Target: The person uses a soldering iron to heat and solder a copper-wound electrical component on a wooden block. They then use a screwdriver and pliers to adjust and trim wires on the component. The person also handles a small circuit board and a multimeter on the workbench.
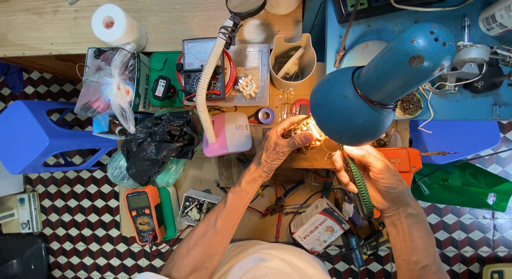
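- While your left hand [277, 145] pinches a small metal component [305, 127] up in the glare under the blue desk lamp [384, 81], your right hand [376, 175] is closed around a green-handled tool [362, 191], probably a soldering iron; its tip is hidden behind the lamp shade.
- You seem to be mid-joint; the next touch calls for a steady component and a careful tip.
- Your bench [202, 175] is crowded: orange multimeter [141, 212], analog meter [200, 65], black bag [160, 143], magnifier [245, 2].
- Checkered floor tiles [69, 231] and a blue stool [42, 135] lie to your left.
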Demonstrator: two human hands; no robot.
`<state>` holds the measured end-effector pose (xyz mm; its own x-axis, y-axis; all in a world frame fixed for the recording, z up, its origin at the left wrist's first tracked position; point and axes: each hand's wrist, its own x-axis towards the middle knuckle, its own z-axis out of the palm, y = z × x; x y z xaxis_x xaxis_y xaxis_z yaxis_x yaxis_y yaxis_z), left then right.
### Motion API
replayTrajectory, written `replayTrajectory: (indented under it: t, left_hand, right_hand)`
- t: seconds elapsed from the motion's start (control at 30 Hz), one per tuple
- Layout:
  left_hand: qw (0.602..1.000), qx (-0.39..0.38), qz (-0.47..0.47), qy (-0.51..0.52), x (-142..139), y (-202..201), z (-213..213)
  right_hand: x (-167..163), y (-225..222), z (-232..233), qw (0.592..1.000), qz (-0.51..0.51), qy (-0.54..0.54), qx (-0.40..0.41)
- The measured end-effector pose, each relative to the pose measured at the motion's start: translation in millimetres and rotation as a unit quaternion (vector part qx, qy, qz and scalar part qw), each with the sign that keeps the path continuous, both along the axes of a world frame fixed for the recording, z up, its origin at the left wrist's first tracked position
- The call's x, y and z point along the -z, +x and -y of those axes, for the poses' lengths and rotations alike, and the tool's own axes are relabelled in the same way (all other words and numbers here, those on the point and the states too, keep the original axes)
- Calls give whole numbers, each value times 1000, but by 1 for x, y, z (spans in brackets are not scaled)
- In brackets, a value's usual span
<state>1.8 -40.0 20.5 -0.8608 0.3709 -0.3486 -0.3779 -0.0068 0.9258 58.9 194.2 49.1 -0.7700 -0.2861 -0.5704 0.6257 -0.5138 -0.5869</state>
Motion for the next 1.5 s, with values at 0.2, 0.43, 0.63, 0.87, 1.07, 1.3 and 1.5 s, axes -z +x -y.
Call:
replayTrajectory:
  t: [0.2,0.43,0.63,0.87,1.07,1.3,1.5]
  left_hand:
    - [1000,10,-19,-19,9,0,3]
    - [1000,23,-12,-9,9,-1,6]
    - [1000,28,-5,-13,8,-4,7]
    - [999,33,-16,-23,15,-5,7]
    - [999,39,-17,-30,17,-7,6]
    - [999,39,1,-18,16,-8,5]
    - [999,36,9,10,19,-9,5]
  right_hand:
    - [-4,-4,1,1000,5,14,-21]
    - [-2,-6,3,999,13,23,-40]
    - [-1,-6,3,999,8,11,-43]
    - [1,-5,2,999,10,-35,-37]
    - [1,-5,3,998,33,-33,-31]
    - [-6,-5,7,998,50,-2,-22]
    - [-6,-5,7,999,43,-9,-20]
